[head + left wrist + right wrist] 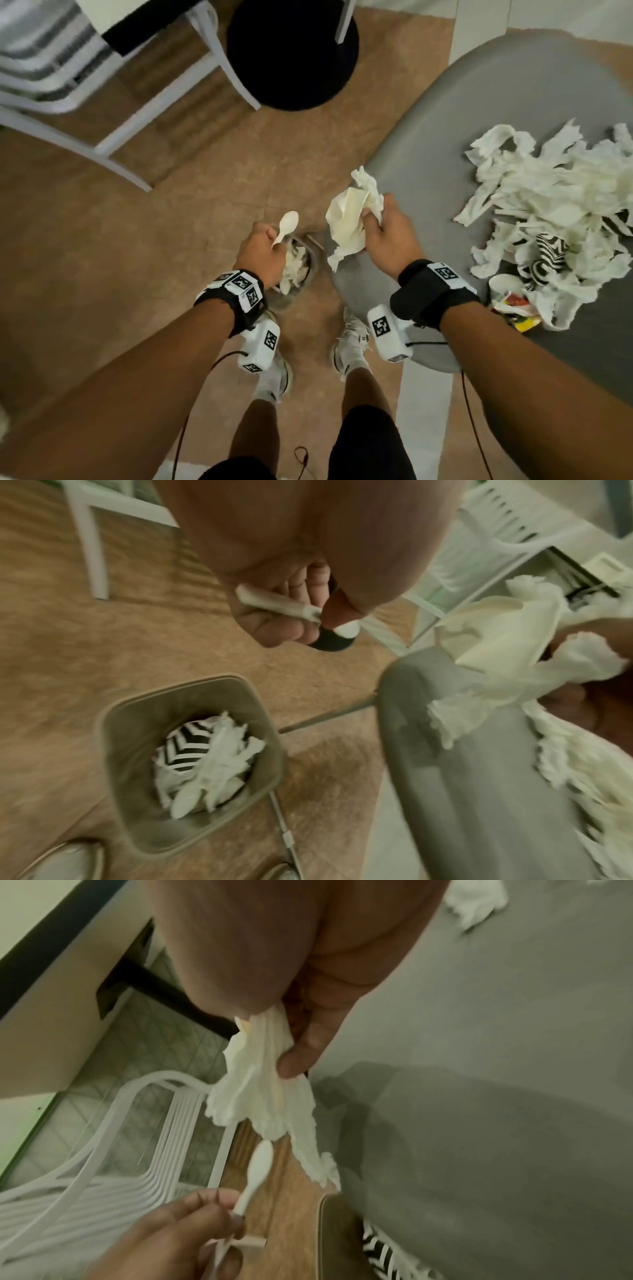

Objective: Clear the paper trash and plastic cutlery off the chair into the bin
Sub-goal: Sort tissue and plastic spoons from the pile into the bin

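Observation:
My left hand [265, 245] pinches a white plastic spoon [286, 226] by its handle, directly above the grey bin [192, 691] on the floor. The bin holds crumpled paper and a zebra-striped cup [185, 750]. The spoon's handle [277, 604] crosses my curled fingers. My right hand [387, 236] grips a crumpled white paper napkin [352, 212] over the left edge of the grey chair seat [496, 102], just right of the bin. A pile of torn paper, white cutlery and striped cups [555, 219] lies on the seat's right side. The napkin [263, 1085] hangs from thumb and fingers.
A round black stool [291, 51] and white chair legs [113, 150] stand on the brown floor beyond the bin. My feet in pale shoes [349, 342] are beside the bin. A colourful wrapper [517, 308] lies at the pile's near edge.

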The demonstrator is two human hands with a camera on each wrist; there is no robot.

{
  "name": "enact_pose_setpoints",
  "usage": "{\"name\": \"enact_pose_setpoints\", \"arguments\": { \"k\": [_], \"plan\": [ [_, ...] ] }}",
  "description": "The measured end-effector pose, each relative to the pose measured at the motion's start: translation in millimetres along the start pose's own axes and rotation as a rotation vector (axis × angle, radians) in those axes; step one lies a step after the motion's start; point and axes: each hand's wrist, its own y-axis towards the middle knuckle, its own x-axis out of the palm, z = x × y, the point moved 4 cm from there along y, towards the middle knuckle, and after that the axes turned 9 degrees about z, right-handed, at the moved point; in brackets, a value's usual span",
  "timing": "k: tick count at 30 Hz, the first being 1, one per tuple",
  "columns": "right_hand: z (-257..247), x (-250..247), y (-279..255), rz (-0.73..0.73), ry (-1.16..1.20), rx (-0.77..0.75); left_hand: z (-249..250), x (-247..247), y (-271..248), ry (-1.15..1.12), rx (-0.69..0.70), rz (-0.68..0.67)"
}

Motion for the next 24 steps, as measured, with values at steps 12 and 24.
{"name": "enact_pose_setpoints", "arguments": {
  "k": [12, 24],
  "plan": [
    [-48.6, 141.0, -44.4, -0.167, -0.156, -0.011, -130.4, -3.9, 3.8, -0.116, -0.235, -0.211],
    [-7.1, 190.8, -44.8, -0.307, -0.31, 0.252, -197.5, -38.1, 9.5, -0.094, -0.303, -0.146]
  ]
}}
